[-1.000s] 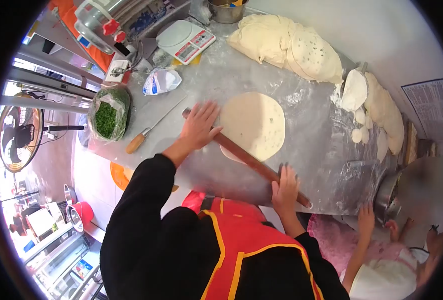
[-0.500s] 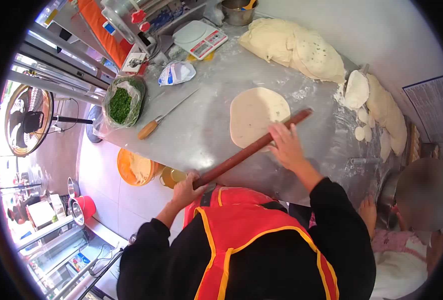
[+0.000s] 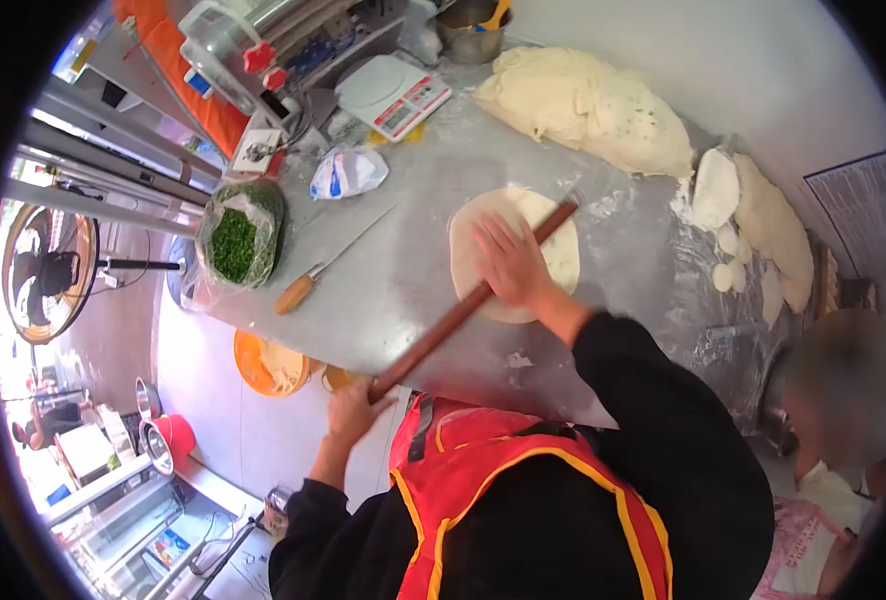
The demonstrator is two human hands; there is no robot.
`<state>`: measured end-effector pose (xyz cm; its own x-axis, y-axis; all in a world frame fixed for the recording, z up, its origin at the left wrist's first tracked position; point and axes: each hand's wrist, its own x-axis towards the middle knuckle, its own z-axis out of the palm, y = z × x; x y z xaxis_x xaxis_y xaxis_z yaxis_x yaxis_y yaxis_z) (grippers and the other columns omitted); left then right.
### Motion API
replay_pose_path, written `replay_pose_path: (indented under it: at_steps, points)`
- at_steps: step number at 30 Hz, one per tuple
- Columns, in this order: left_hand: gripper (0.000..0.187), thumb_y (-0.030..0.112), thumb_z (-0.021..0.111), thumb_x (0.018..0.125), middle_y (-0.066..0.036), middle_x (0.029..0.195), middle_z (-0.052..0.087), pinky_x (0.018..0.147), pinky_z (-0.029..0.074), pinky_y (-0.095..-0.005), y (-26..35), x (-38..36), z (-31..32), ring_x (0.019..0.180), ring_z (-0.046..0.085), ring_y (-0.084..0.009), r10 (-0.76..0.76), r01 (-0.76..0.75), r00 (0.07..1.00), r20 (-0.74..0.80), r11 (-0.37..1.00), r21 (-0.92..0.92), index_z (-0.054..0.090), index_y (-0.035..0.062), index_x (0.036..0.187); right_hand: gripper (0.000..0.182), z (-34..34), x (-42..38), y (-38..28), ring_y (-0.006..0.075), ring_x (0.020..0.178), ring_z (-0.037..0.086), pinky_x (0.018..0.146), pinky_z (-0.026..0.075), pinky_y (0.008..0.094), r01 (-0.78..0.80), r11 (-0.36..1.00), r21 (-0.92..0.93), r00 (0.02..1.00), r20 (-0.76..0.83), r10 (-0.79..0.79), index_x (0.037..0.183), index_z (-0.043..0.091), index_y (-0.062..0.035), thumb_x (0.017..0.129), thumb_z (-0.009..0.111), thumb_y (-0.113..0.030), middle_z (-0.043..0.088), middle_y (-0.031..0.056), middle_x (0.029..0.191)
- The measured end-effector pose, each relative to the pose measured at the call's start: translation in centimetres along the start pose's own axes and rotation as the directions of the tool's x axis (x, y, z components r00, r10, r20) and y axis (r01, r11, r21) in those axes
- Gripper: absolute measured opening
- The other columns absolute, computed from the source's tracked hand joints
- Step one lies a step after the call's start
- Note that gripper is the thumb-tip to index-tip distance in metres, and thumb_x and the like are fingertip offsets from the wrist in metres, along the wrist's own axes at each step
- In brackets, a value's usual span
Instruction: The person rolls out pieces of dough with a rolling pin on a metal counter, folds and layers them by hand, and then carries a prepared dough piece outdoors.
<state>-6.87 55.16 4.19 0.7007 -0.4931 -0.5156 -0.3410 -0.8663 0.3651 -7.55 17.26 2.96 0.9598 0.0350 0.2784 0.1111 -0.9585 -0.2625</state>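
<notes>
My left hand [image 3: 351, 410] is wrapped round the near end of a dark red-brown rolling pin [image 3: 429, 342], by the table's front edge. The pin slants up to the right across a flat round of dough [image 3: 556, 262]. On the middle of the pin rests my right hand [image 3: 508, 262], its fingers stretched out over the dough's left half. Part of the dough is hidden beneath that hand and the pin. To the left, a thin pointed tool with a wooden handle [image 3: 295, 294] lies on the metal table [image 3: 383, 290].
A bag of chopped greens [image 3: 235, 245], a white packet [image 3: 349, 173] and a kitchen scale [image 3: 393, 95] stand left and back. Large dough masses [image 3: 585, 108], a flour scoop [image 3: 715, 188] and small dough pieces [image 3: 731, 275] line the right. Another person [image 3: 798, 530] is at lower right.
My right hand has moved left and up onto the dough, with its fingers now extended over it. The pin has shifted left and lies steeper; my left hand moved left and down with it.
</notes>
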Motion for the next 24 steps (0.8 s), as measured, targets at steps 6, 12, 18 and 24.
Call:
replay_pose_path:
  at_steps: [6,12,18,24]
  points:
    - [0.045,0.048,0.067,0.079,-0.017,0.082,0.069,0.072,0.051,-0.047,4.4,-2.0,4.0,0.082,0.067,-0.0364,0.038,-0.024,0.986,0.164,0.996,-0.083,0.066,0.007,0.097,0.049,-6.9,-16.0,-1.3,0.0353,0.125,0.046,0.108,0.028,0.0579,-0.221,0.969,0.114,0.974,-0.025,0.225,0.131,0.048,-0.0023,0.086,0.061,-0.017,0.051,0.0185,0.133]
    - [0.039,0.038,0.067,0.079,-0.019,0.086,0.069,0.074,0.051,-0.0469,3.0,-1.3,3.2,0.085,0.067,-0.0382,-0.041,0.03,0.995,-0.096,0.993,-0.117,0.066,0.0084,0.104,0.042,-6.9,-15.6,-1.0,0.0352,0.111,0.051,0.101,0.034,0.0501,-0.516,0.797,0.316,0.753,-0.276,0.597,0.125,0.049,-0.0012,0.085,0.06,-0.011,0.056,0.0176,0.12]
    - [0.037,0.038,0.066,0.08,-0.021,0.085,0.068,0.074,0.05,-0.0485,2.3,3.9,-2.2,0.084,0.066,-0.0399,-0.243,0.224,0.886,-0.395,0.97,-0.094,0.066,0.0082,0.101,0.039,-5.1,-16.8,2.2,0.0359,0.112,0.051,0.098,0.039,0.0437,-0.592,0.687,0.422,0.635,-0.282,0.72,0.124,0.053,-0.0019,0.086,0.059,-0.011,0.057,0.0182,0.118]
    - [0.039,0.042,0.064,0.08,-0.02,0.083,0.068,0.073,0.049,-0.0506,-0.2,4.2,-4.8,0.081,0.066,-0.0408,-0.287,0.307,0.883,-0.372,0.952,-0.006,0.062,0.0088,0.101,0.036,-4.6,-17.9,1.3,0.0336,0.109,0.054,0.095,0.043,0.041,-0.68,0.574,0.456,0.542,-0.214,0.812,0.123,0.054,-0.0026,0.088,0.058,-0.01,0.058,0.0169,0.117]
